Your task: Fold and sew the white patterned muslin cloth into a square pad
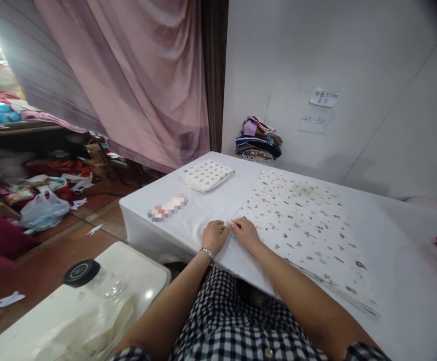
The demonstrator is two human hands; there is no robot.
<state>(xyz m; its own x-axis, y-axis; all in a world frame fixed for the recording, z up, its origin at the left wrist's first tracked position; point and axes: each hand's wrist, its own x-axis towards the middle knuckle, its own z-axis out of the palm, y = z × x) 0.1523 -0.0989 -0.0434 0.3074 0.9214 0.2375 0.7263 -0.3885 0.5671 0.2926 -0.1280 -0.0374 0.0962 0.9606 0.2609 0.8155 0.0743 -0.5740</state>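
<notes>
Both hands (214, 237) (246, 232) pinch the patterned cloth (304, 228) at its corner, close together.

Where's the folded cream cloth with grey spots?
In the head view, the folded cream cloth with small grey shapes lies just left of centre on the white-covered table, left of the large white printed cloth and beyond the person's left hand.

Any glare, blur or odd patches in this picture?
Head view: light blows out at upper left, above softly blurred coloured fabrics; glare spots the white side table; a pixelated patch covers something on the larger table; the top right corner darkens.
</notes>
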